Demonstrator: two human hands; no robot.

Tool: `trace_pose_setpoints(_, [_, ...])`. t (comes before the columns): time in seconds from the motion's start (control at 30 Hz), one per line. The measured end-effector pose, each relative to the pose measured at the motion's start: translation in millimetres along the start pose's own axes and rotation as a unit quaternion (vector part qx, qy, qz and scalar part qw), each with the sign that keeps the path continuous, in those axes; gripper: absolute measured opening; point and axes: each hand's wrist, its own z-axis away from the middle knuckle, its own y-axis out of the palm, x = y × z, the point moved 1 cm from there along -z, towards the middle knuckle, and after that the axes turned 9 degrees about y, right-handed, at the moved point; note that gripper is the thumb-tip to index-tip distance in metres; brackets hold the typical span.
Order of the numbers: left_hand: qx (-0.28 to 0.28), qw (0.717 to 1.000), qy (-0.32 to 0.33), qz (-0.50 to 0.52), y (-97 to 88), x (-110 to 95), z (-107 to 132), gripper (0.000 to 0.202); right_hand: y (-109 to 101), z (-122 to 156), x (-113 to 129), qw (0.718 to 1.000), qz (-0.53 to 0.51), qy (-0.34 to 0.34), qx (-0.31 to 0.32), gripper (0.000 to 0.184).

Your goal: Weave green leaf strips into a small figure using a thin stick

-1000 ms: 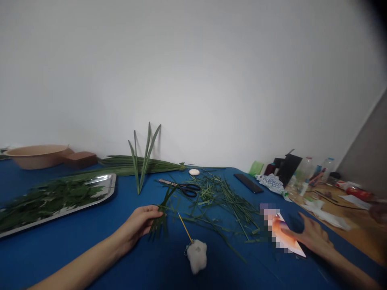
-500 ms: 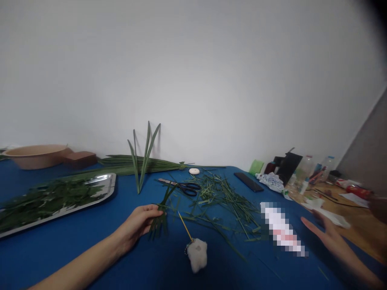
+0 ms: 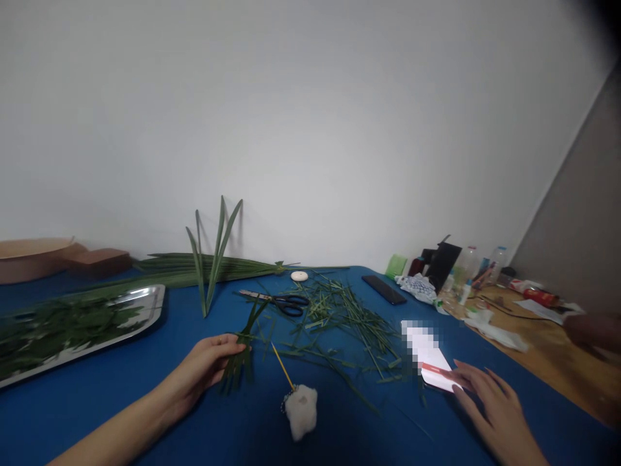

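Observation:
My left hand point(image 3: 211, 366) pinches a green leaf piece point(image 3: 237, 369) between thumb and fingers. Its strips fan out below the grip, and thin ends stick up above it. At the lower right, my right hand point(image 3: 495, 411) is over the near end of a lit smartphone point(image 3: 439, 372) lying on the blue table. The fingers are stretched out and apart; whether a fingertip touches the screen, I cannot tell. Part of the screen is blurred out. Between the hands lies a fluffy white star-shaped charm point(image 3: 301, 411) with a thin yellow stick point(image 3: 283, 366).
Black-handled scissors point(image 3: 286, 304) and leaf scraps point(image 3: 349, 317) lie mid-table, near a dark phone point(image 3: 383, 289). To the left are a metal tray point(image 3: 154, 301) of cut leaves, a basin point(image 3: 33, 262) and long leaves point(image 3: 169, 264). Bottles point(image 3: 468, 262) crowd the right.
My right hand has come in from the right to the lit smartphone. The view has turned a little rightward. My left hand still holds the leaf piece.

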Motion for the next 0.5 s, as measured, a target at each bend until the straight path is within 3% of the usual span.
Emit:
trace_pose_setpoints(0.2, [0.001, 0.999, -0.02, 0.034, 4.9, -7.7, 7.0, 0.028, 1.5, 0.3, -2.5, 1.0, -0.009, -0.005, -0.013, 0.028])
trace_pose_setpoints(0.5, [0.012, 0.999, -0.022, 0.041, 0.8, -2.2, 2.8, 0.026, 3.2, -0.8, -3.2, 1.0, -0.013, -0.003, 0.004, 0.026])
